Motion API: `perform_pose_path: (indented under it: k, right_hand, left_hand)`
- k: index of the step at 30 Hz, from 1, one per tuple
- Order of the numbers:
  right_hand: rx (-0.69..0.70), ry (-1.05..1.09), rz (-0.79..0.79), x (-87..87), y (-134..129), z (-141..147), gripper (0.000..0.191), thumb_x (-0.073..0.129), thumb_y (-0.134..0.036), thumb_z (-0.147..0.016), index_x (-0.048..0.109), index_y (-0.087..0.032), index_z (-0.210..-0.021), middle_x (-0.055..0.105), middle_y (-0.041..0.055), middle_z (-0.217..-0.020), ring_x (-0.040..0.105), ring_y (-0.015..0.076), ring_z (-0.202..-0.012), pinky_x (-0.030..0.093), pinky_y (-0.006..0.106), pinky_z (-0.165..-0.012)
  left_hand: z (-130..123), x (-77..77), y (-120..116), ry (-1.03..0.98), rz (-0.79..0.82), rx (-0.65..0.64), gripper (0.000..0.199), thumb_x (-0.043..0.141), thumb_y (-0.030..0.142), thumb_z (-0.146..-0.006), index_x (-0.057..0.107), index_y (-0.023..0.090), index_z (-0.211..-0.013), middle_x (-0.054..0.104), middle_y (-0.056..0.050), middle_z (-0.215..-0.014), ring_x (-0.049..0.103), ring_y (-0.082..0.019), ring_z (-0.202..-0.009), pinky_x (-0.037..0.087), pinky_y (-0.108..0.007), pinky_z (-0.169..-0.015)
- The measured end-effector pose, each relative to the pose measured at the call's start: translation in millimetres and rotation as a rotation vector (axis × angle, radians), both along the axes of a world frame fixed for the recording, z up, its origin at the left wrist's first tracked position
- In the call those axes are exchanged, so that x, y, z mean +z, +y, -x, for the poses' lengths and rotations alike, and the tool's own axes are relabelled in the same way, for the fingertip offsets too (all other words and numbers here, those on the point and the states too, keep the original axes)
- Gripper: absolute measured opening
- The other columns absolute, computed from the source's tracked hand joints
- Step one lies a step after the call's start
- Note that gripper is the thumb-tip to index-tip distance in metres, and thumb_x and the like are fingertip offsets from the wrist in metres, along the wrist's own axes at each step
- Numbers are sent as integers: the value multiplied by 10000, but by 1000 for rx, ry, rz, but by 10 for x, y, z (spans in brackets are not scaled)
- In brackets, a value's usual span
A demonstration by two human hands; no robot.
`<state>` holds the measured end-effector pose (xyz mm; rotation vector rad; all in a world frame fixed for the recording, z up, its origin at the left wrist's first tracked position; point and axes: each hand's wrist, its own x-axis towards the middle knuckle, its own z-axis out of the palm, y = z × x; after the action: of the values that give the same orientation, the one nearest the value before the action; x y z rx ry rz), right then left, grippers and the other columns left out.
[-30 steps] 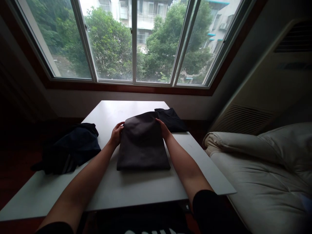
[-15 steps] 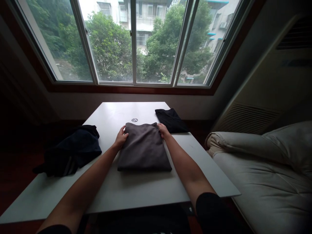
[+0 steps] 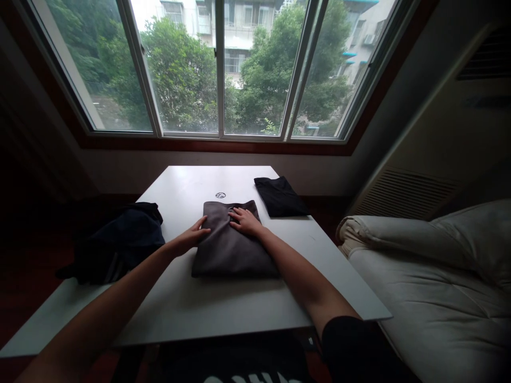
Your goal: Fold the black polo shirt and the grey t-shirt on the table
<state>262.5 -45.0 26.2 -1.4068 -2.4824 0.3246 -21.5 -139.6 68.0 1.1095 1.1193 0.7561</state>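
Note:
A folded grey garment (image 3: 227, 250) lies on the white table (image 3: 191, 314) in front of me. My right hand (image 3: 245, 221) rests flat on its upper part, fingers spread over the cloth and holding nothing. At the garment's left edge is my left hand (image 3: 194, 235), its thumb and a finger apart and touching the side; the other fingers are partly hidden. Beyond my right hand, a folded black garment (image 3: 281, 197) lies at the table's right edge. A loose heap of dark clothes (image 3: 123, 239) sits at the left edge.
A round dark logo (image 3: 220, 195) marks the tabletop behind the grey garment. To the right stands a pale sofa (image 3: 423, 282), close to the table. The far side has a wide window (image 3: 219, 69), and a large pale appliance (image 3: 431, 143) with vents stands at right.
My right hand has left the grey garment's upper right corner and moved left onto its top. My left hand has slid slightly down along the left edge.

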Motion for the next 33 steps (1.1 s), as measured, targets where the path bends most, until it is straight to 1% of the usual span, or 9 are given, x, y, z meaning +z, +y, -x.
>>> perform_pose_path:
  k: [5, 9, 14, 17, 21, 23, 25, 29, 33]
  right_hand:
    - [-58, -71, 10, 19, -65, -82, 761, 483, -706, -996, 341, -328, -1641, 256, 87, -1712, 226, 336, -1580, 127, 556, -1272]
    - [-125, -58, 18, 8, -107, -131, 762, 392, -707, -1025, 344, -267, -1646, 287, 105, -1699, 234, 316, -1581, 138, 512, -1278]
    - [-87, -2, -5, 10, -206, -302, 661, 465, -567, -1041, 458, -199, -1590, 366, 111, -1664, 293, 294, -1561, 205, 445, -1280]
    - [-74, 48, -30, 36, -377, -523, 573, 524, -467, -1023, 542, -198, -1529, 439, 116, -1622, 348, 292, -1533, 257, 438, -1271]
    - [-123, 206, -15, 71, -792, -867, 587, 682, -458, -919, 601, -238, -1457, 513, 148, -1527, 500, 321, -1411, 402, 465, -1193]
    - [-230, 392, 91, 100, -1069, -1014, 682, 730, -514, -870, 560, -249, -1475, 564, 163, -1404, 652, 299, -1191, 553, 452, -1017]
    - [-315, 591, 331, 148, -1374, -1118, 735, 725, -589, -856, 522, -257, -1479, 604, 143, -1269, 710, 251, -966, 618, 390, -772]
    - [-204, 834, 734, 288, -1950, -1181, 707, 751, -599, -840, 555, -261, -1429, 642, 63, -1054, 680, 167, -746, 526, 253, -551]
    - [-144, 841, 875, 366, -2299, -1150, 644, 762, -561, -845, 613, -270, -1400, 605, -16, -785, 574, 119, -582, 454, 237, -512]
  left_hand:
    - [316, 117, -538, -206, 83, -385, 809, 753, 426, -905, 393, 314, -1620, 683, -71, -1051, 655, -201, -894, 518, -320, -818]
    - [429, 232, -740, -34, -18, -590, 646, 770, 443, -887, 612, 243, -1481, 712, -93, -1132, 632, -258, -1067, 485, -330, -908]
    - [467, 456, -790, 218, -156, -727, 495, 710, 513, -925, 709, 300, -1372, 658, -61, -1405, 562, -297, -1290, 449, -330, -1022]
    - [512, 489, -814, 343, -222, -757, 497, 681, 567, -922, 728, 311, -1345, 694, -62, -1305, 602, -291, -1196, 475, -327, -973]
    - [546, 401, -888, 464, -317, -763, 516, 682, 599, -902, 734, 322, -1335, 692, -70, -1171, 625, -249, -991, 483, -282, -820]
    - [529, 346, -935, 506, -320, -761, 508, 661, 601, -918, 734, 316, -1331, 675, -71, -1170, 616, -226, -936, 472, -267, -791]
    - [506, 302, -959, 484, -312, -733, 506, 651, 595, -928, 725, 309, -1339, 671, -72, -1184, 612, -225, -939, 475, -265, -798]
    - [513, 292, -836, 323, -128, -666, 691, 682, 568, -916, 522, 333, -1546, 693, -50, -1017, 621, -202, -818, 491, -270, -740]
    - [516, 417, -576, 262, -11, -622, 748, 716, 533, -899, 495, 285, -1569, 646, -12, -790, 614, -186, -727, 482, -272, -706]
